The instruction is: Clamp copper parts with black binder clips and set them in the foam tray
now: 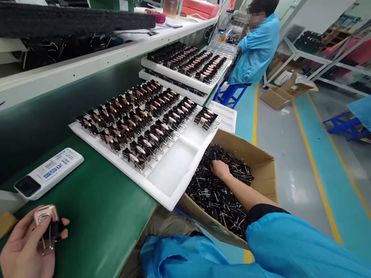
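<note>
My left hand (27, 255), at the left above the green tabletop, grips a small rose-gold metal part (45, 213) that has a black binder clip (50, 233) on it. My right hand (220, 169) reaches down into a cardboard box (264, 163) full of loose black binder clips (212, 191). Its fingers are closed among the clips, and what they hold is hidden. Between the hands, a white foam tray (170, 174) carries rows of clipped rose-gold parts (139, 118); its near corner is bare.
A white handheld device (50, 172) lies on the green table (95, 220). Another filled tray (194, 85) sits farther back under the shelf edge (87, 63). A co-worker in blue (259, 48) sits beyond it. Cardboard boxes (284, 94) stand on the floor to the right.
</note>
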